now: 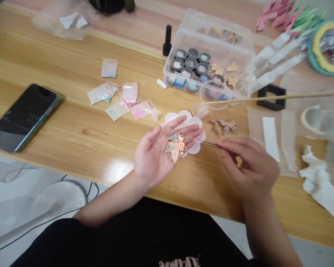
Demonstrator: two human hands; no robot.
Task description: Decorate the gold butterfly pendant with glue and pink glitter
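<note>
My left hand (pixel 153 157) is open, palm up, with its fingers stretched out. Across its palm and fingers lies a gold butterfly ornament (pixel 176 146) with blue, green and pale pink wing parts. Between thumb and fingers, my right hand (pixel 252 165) pinches thin metal tweezers (pixel 210 144), their tips pointing left toward the left fingertips. Partly hidden below the left hand is a white flower-shaped palette (pixel 195 148), with pink material in one petal. Just beyond the tweezers, a colored butterfly ornament (pixel 228 126) and a smaller wing-like piece (pixel 214 126) rest on the table.
A clear compartment box (pixel 167 76) holds small pots and gold pieces. Small zip bags (pixel 140 110) lie to the left, near a phone (pixel 23 116). A wooden stick (pixel 281 98) crosses a clear cup, black frame (pixel 271 98) and plastic bags. Crumpled tissue (pixel 321 178) lies right.
</note>
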